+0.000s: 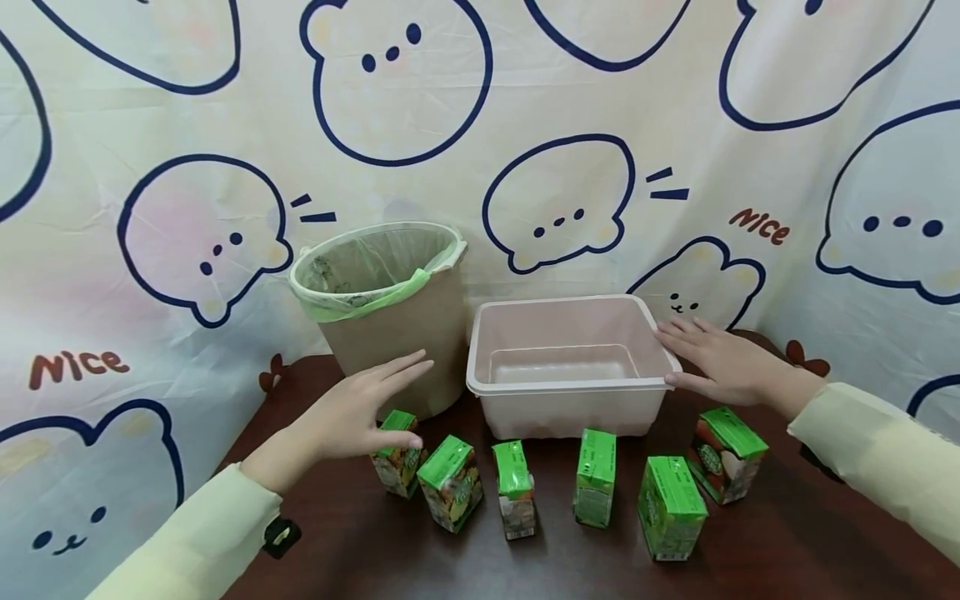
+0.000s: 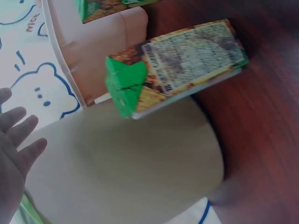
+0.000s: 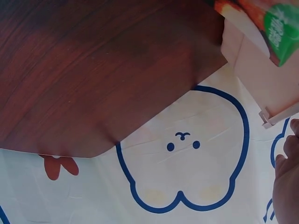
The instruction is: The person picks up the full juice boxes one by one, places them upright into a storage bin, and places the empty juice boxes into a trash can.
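My left hand is held with fingers extended in front of the bin, above the leftmost small green-topped carton, partly covering it. In the left wrist view this hand holds nothing, and a carton appears beyond it. My right hand has its fingers stretched out at the right rim of a pale pink plastic basin. At the right wrist view's edge, the hand is close to the basin's rim. More cartons stand before the basin, including a rightmost one.
Behind my left hand stands a beige waste bin with a green liner. Several upright cartons, one in the middle, form a loose row on the dark brown table. A printed cloth hangs close behind.
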Tool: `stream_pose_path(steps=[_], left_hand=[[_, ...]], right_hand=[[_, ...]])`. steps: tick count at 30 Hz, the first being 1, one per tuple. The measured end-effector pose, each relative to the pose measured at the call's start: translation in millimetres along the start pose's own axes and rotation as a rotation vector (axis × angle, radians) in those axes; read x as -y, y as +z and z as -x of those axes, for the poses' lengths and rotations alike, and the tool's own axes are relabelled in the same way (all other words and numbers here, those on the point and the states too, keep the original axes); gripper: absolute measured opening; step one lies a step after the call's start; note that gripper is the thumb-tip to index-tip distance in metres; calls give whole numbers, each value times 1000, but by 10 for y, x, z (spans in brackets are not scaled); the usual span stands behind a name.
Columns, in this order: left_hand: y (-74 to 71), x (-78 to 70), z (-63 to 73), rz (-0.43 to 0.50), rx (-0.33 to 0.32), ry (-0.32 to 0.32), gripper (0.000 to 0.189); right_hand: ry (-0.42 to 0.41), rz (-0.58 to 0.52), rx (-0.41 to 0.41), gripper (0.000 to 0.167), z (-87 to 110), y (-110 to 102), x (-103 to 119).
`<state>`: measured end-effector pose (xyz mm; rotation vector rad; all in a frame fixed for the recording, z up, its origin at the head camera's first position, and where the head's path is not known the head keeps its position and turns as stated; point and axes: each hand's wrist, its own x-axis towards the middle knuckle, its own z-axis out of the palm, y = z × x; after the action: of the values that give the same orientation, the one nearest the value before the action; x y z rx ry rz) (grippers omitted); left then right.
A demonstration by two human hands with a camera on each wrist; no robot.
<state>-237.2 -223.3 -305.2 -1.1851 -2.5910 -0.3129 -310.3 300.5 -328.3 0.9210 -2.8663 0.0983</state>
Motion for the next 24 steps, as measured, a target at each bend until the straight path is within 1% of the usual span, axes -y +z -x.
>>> stream_pose_path(steps=[7, 12, 17, 24], left_hand=[[83, 79, 218, 59, -49, -54, 88], [174, 125, 335, 96, -62, -98, 87], [268, 161, 388, 138, -49, -147, 88], [435, 210, 451, 257, -16, -193, 96]], right_hand=[[15, -13, 7, 76, -5, 25, -1], [20, -17, 13, 78, -9, 46, -7], [17, -12, 21, 78, 4, 43, -3], [6, -9, 25, 77, 8, 34, 18]])
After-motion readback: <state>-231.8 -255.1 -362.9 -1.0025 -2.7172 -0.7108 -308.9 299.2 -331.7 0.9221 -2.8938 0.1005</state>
